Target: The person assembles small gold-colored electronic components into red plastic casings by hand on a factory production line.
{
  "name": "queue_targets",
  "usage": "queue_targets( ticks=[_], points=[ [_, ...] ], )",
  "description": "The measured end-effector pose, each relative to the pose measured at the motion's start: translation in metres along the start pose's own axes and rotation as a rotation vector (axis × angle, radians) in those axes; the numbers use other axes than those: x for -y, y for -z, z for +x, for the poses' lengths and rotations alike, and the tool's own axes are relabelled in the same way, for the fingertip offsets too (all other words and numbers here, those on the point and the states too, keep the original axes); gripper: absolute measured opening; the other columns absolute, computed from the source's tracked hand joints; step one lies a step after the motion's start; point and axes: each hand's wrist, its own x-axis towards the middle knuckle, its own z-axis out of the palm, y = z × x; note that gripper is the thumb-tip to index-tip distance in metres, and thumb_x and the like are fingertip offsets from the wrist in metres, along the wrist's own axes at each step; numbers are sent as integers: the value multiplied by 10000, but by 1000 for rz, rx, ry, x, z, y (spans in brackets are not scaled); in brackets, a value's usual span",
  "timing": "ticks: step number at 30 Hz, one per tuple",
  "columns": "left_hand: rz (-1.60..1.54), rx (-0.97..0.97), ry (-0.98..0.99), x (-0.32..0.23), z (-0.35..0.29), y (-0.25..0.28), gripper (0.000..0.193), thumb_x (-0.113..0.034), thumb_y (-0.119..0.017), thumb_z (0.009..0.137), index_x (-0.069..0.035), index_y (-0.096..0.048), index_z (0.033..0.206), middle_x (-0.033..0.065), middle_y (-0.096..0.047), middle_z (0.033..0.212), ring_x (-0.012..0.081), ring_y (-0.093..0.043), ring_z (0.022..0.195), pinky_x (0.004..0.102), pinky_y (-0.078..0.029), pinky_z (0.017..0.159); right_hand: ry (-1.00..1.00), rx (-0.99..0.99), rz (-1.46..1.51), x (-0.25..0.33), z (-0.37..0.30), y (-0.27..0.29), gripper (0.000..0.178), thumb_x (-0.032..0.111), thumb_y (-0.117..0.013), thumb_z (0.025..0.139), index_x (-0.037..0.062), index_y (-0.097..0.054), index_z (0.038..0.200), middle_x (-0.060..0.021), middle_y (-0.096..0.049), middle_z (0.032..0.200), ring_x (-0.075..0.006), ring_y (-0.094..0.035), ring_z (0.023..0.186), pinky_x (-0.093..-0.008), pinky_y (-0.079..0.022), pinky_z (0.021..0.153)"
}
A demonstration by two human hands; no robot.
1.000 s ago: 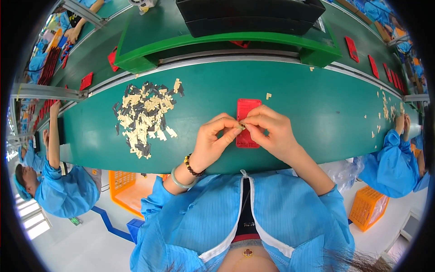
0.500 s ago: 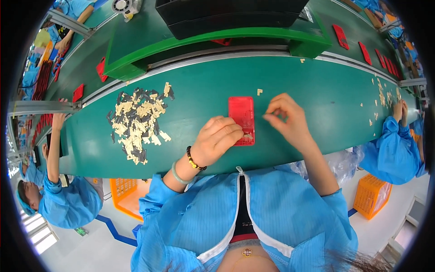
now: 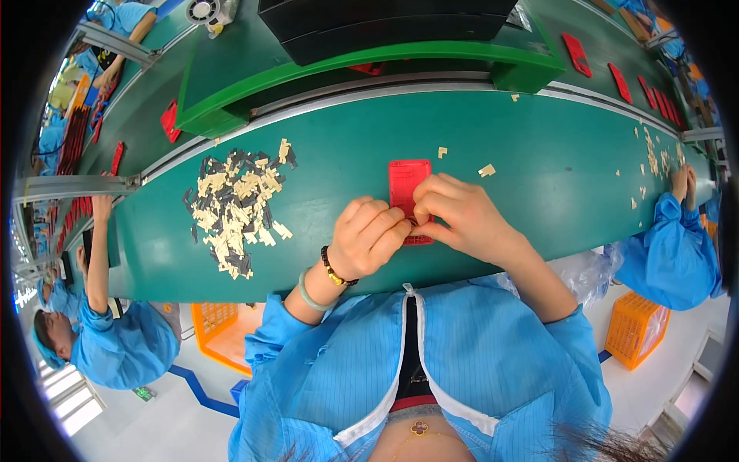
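Note:
A red rectangular plastic shell point(image 3: 406, 179) lies upright in front of me on the green table, its shallow inside facing up. My left hand point(image 3: 371, 237) bends over its lower left part with the fingers pinched together. From the right, my right hand point(image 3: 460, 214) reaches over the shell, thumb and forefinger closed close to the left fingertips. Whatever small thing they pinch is hidden by the fingers. Right of the shell lies a loose cream piece point(image 3: 486, 170), and a smaller L-shaped cream piece point(image 3: 442, 152) sits just above my right hand.
A heap of small cream and dark grey pieces point(image 3: 235, 204) covers the table at left. Beyond a metal rail stands a green raised shelf point(image 3: 369, 60) bearing a black bin point(image 3: 385, 31). Red shells point(image 3: 576, 55) lie farther back. Co-workers sit at both sides; orange crates point(image 3: 637, 331) stand below.
My right hand has moved left from beside the red shell onto its lower part, meeting the left fingertips. A cream piece now shows where that hand was. My left hand has barely moved.

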Motion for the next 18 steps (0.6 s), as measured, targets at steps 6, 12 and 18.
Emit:
queue_targets(
  ticks=[6,12,18],
  points=[
    [-46,222,312,3,7,-1,278,-52,-666,694,-26,-576,956,93,-616,846,255,-575,795,358,-454,709,-125,-12,-332,-30,-39,9,145,104,-708,735,94,-591,820,-38,-580,898,-238,-591,816,-356,-456,758],
    [-162,345,379,3,11,-6,320,61,-601,757,-19,-519,1056,123,-607,950,314,-573,867,392,-466,767,-121,-225,-587,-8,-15,-16,191,102,-700,692,98,-625,868,-42,-575,975,-222,-548,1006,-381,-400,866],
    [-146,160,685,17,5,-10,347,47,-584,775,-7,-514,1111,157,-576,1100,348,-544,1053,420,-449,897,85,-373,-608,-25,16,-20,168,120,-695,728,81,-588,850,-36,-566,978,-233,-542,1001,-393,-397,872]
  ],
)
